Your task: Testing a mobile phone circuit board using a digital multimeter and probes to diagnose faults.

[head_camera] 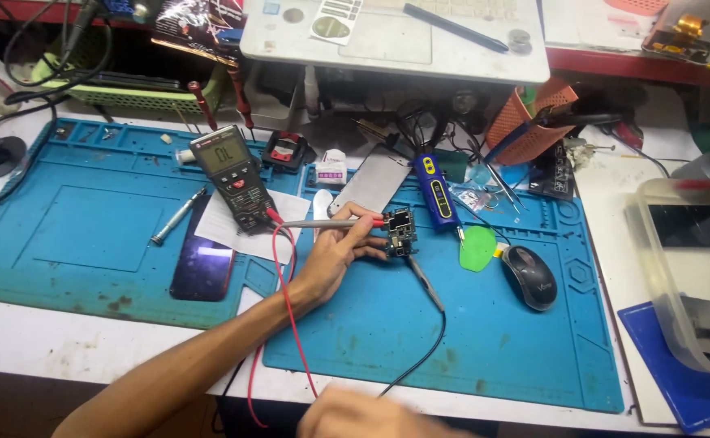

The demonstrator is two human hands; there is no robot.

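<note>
The left hand reaches in from the near left, forearm stretched diagonally across the blue work mat, palm turned rightward and fingers curled. It is grasping two things at once: the red-tipped test probe, pinched between thumb and forefinger so it lies almost level and points right, and the small circuit board, which sits at the fingertips just right of the hand. The probe's tip touches the board's left edge. The red lead loops down from the probe past the wrist toward the near edge of the bench.

A second, dark probe leans against the board's near side, and its black lead trails down toward the right hand, which is blurred at the near edge; whether it is clenched or released cannot be told.

Left of the board, farther back, stands a multimeter, with a dark phone lying beside it. A computer mouse rests on the mat to the right.
</note>
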